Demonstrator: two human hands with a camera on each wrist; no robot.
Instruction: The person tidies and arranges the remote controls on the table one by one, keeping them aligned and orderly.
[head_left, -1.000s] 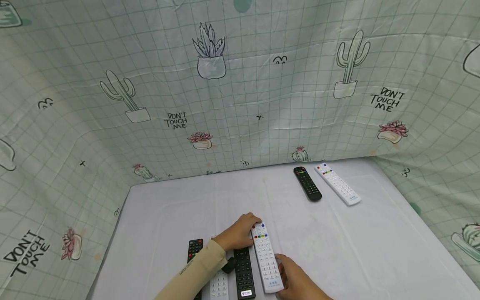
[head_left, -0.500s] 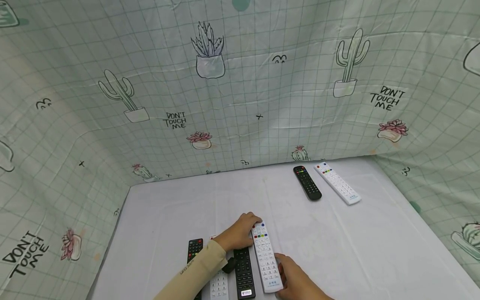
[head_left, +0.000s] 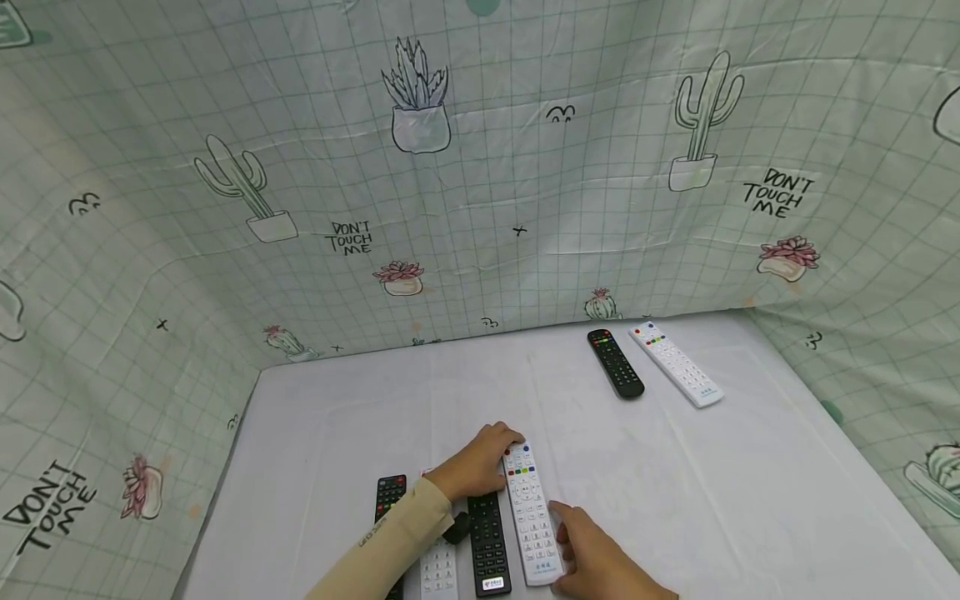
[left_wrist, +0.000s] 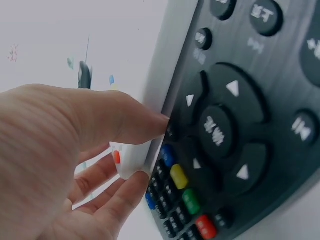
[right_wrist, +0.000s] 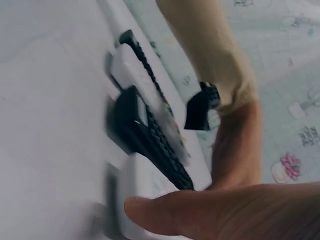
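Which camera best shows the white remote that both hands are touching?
The head view: it shows the white remote control almost whole, face up. The left wrist view catches only its side and a corner by the left hand; the right wrist view, one end partly covered by the right hand.

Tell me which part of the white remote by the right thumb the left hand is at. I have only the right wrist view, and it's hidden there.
Observer: The left hand is at its far end, opposite the right hand.
Operator: Report any remotes that my picture misses.
Observer: A black remote and, to its right, another white remote lie near the patterned cloth.
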